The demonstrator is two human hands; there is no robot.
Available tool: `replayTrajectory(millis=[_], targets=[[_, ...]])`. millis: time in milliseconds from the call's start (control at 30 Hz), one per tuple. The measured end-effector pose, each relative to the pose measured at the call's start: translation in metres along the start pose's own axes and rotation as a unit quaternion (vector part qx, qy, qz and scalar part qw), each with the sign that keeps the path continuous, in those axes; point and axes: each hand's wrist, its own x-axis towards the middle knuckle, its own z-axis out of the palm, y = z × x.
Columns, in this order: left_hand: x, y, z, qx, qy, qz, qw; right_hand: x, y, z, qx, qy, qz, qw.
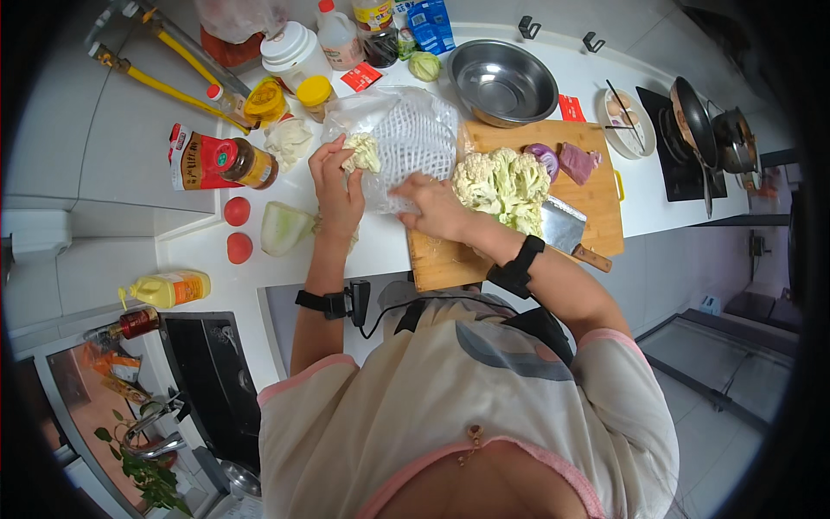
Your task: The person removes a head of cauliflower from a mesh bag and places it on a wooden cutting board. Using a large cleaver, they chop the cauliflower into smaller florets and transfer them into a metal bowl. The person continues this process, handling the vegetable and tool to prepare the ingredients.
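My left hand (337, 188) holds a small cauliflower floret (362, 153) between thumb and fingers. Beside it, my right hand (431, 206) reaches over the clear plastic bag with white foam netting (415, 133); its fingers are spread and slightly blurred, with nothing seen in them. Right of that hand, cut cauliflower (502, 185) is heaped on the wooden cutting board (441, 266). A cleaver (563, 224) lies flat by the heap, its wooden handle over the board's near edge. Half a red onion (543, 161) and a piece of raw meat (577, 162) sit farther back on the board.
A steel bowl (502, 81) stands behind the board. Bottles and jars, including a yellow-lidded jar (315, 94), line the back left. Two tomatoes (238, 230) and a pale green vegetable piece (285, 228) are at left. A bowl of eggs (628, 123) and a pan (692, 123) are at right.
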Motion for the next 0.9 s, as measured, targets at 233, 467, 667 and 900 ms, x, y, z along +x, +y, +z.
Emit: replayTrajectory(millis=[233,467,667,900], targets=[[-0.009,0.014,0.014,-0.011,0.003,0.053,0.999,0.029,-0.005,-0.017,0.420,0.049,0.133,0.896],[-0.010,0.018,0.014,0.015,0.002,0.090,0.996,0.027,-0.002,-0.025,0.530,0.010,0.213,0.821],[-0.009,0.022,0.020,-0.078,0.012,-0.001,0.997,0.028,-0.001,-0.024,0.640,0.039,0.210,0.738],[-0.023,0.012,0.005,0.246,-0.234,-0.120,0.933,0.023,0.021,-0.034,0.767,0.096,0.158,0.614]])
